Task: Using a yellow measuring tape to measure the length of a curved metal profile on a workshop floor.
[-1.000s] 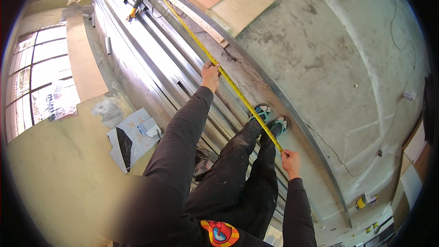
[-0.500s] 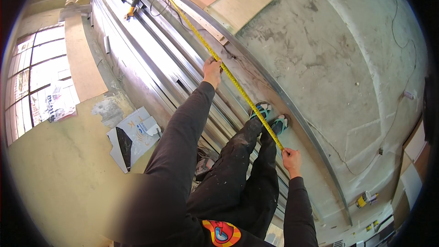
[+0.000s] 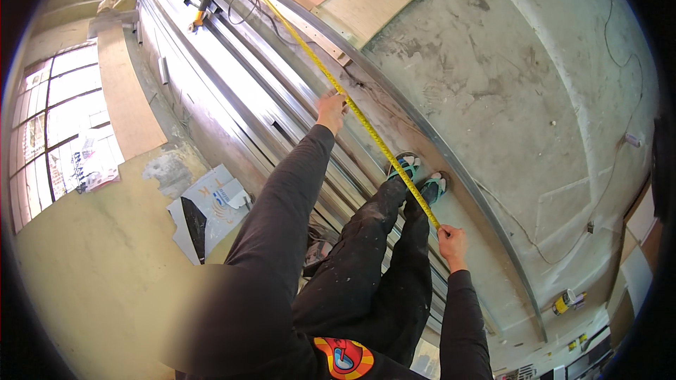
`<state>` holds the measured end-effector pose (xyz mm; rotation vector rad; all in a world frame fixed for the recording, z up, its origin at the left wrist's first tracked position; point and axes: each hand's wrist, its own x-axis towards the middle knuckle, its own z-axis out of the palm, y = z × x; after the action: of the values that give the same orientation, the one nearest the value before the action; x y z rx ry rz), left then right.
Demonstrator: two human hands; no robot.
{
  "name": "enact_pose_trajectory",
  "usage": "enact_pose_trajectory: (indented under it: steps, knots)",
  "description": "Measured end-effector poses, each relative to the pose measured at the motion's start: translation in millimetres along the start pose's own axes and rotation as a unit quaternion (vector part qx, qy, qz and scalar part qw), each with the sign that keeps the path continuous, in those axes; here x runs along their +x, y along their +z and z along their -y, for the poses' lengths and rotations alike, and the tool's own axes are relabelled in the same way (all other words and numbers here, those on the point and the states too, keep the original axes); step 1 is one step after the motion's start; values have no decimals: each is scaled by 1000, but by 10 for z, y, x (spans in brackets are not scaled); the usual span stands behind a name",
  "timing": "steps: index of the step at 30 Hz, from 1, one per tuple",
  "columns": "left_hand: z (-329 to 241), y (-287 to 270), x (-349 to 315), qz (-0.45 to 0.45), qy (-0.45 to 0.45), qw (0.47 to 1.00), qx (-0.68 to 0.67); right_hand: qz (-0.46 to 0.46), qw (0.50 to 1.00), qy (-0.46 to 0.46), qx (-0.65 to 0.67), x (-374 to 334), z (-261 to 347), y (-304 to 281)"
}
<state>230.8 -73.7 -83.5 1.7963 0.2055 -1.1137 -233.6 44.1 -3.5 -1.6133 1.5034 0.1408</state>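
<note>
- Yellow flexible measuring tape (image 3: pixel 366 123) runs as a taut diagonal from top centre of frame down to lower right of centre, lying along the stack of long grey metal profiles (image 3: pixel 232 77).
- Left hand (image 3: pixel 331 109), centre of frame: arm extended, fingers closed on the tape, pressing it against the profiles.
- Right hand (image 3: pixel 452 239), lower right of centre: grip clamped on the tape's near end, fist closed.
- Person's feet in teal-and-white sandals (image 3: pixel 417 176) sit between the two hands, just beside the tape.
- Bare concrete floor (image 3: pixel 507 77) fills right of frame.
- Pale plywood board (image 3: pixel 370 0) at top centre.
- Orange-handled tool (image 3: pixel 199 14) rests on the profiles, upper left.
</note>
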Motion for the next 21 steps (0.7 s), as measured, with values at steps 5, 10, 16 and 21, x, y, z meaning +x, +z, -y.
enact_pose_trajectory:
  steps: [5, 10, 16, 21]
  knots:
    - [414, 153, -127, 4, -55, 998, 1, 8, 1000, 28, 7, 42, -172, -27]
    - [961, 213, -332, 65, -69, 994, 46, -17, 1000, 3, -13, 176, -288, 82]
    - [1591, 372, -861, 50, -143, 986, 67, -15, 999, 20, -38, 401, -475, 216]
    - [1881, 477, -1427, 70, -166, 982, 61, 9, 997, 43, -56, 628, -768, 395]
